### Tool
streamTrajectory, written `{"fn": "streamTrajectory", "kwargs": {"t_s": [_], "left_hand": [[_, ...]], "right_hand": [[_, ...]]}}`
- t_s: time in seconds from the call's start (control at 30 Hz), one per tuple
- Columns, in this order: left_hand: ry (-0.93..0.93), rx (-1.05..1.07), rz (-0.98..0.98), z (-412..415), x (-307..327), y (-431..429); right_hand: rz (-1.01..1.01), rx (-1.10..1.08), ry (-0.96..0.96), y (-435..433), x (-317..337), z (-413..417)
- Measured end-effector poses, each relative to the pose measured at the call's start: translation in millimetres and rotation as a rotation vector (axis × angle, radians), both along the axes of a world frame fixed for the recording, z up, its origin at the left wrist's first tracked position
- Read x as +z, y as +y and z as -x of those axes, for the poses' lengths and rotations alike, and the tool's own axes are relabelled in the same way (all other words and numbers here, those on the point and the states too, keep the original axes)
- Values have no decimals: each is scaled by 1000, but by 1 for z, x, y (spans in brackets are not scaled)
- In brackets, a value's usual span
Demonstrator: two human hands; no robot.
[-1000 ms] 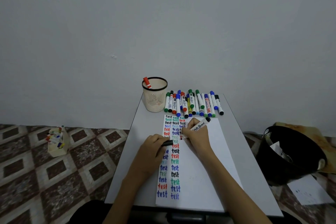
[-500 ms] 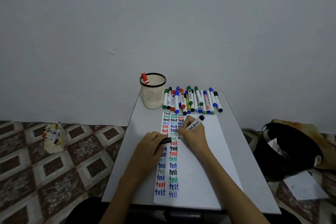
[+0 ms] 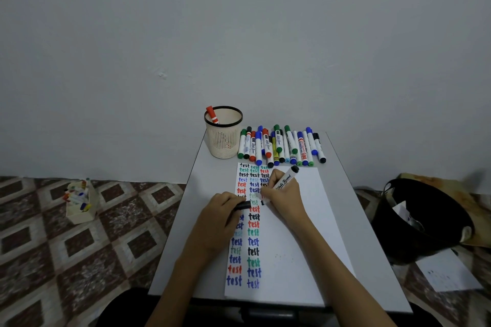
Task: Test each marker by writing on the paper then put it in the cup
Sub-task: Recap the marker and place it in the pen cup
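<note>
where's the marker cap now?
Head view: the left hand grips the black cap over the paper, left side, just left of the right hand holding the marker.

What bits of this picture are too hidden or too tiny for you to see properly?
All in the head view.
What the marker is writing: mostly covered by the right hand.
Some left-column words on the paper: under the left hand, which holds a black cap.
Most of the red marker in the cup: behind the cup wall.
Labels on the row of markers: too small to read.
</note>
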State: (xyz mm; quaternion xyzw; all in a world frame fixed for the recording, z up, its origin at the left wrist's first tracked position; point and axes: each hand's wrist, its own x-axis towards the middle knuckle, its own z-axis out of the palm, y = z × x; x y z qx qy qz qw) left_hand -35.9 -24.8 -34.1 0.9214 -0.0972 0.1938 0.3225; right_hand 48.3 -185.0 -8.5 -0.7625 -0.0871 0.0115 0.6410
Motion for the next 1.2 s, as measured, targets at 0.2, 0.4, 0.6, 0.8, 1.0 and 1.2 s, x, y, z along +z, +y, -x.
{"fn": "streamTrajectory", "kwargs": {"t_s": [0.2, 0.4, 0.6, 0.8, 1.0, 1.2], "left_hand": [[10, -2, -19, -1, -1, 1], [-11, -2, -26, -1, -2, 1], [-9, 3, -25, -2, -3, 1], [-12, -1, -28, -2, -4, 2], [-21, -2, -23, -2, -2, 1], [-16, 3, -21, -2, -4, 2]], "right_hand": [[-30, -41, 24, -1, -1, -1], [-19, -28, -1, -1, 2, 3], [-67, -34, 32, -1, 6, 5], [-57, -56, 25, -2, 4, 5], [-54, -23, 16, -3, 7, 7], [-108, -102, 43, -3, 6, 5]]}}
